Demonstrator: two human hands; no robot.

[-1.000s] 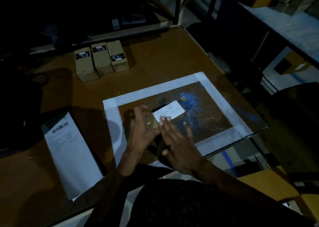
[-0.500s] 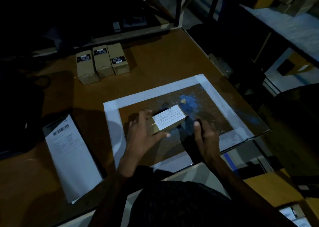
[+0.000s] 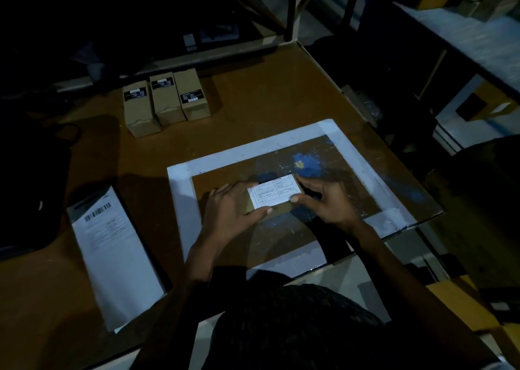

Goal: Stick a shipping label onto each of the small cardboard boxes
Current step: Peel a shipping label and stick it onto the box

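Observation:
A small cardboard box [image 3: 282, 208] lies inside the white-taped rectangle [image 3: 253, 156] on the brown table, with a white shipping label [image 3: 274, 191] on its top face. My left hand [image 3: 229, 209] grips the box's left end, thumb along the near edge. My right hand [image 3: 323, 201] holds the right end, thumb on the label's near right corner, fingers curled over the far side. Three more small boxes [image 3: 166, 99] with dark stickers stand side by side at the back left.
A long white sheet with a barcode [image 3: 112, 254] lies at the table's left front. A dark bag [image 3: 31, 189] sits at the far left. The table's right edge drops off beside a metal frame [image 3: 292, 9] and shelving.
My right hand has moved from pressing flat on the label, drawn back to the right, then come in to grip the box's right end. The left hand has stayed on the box.

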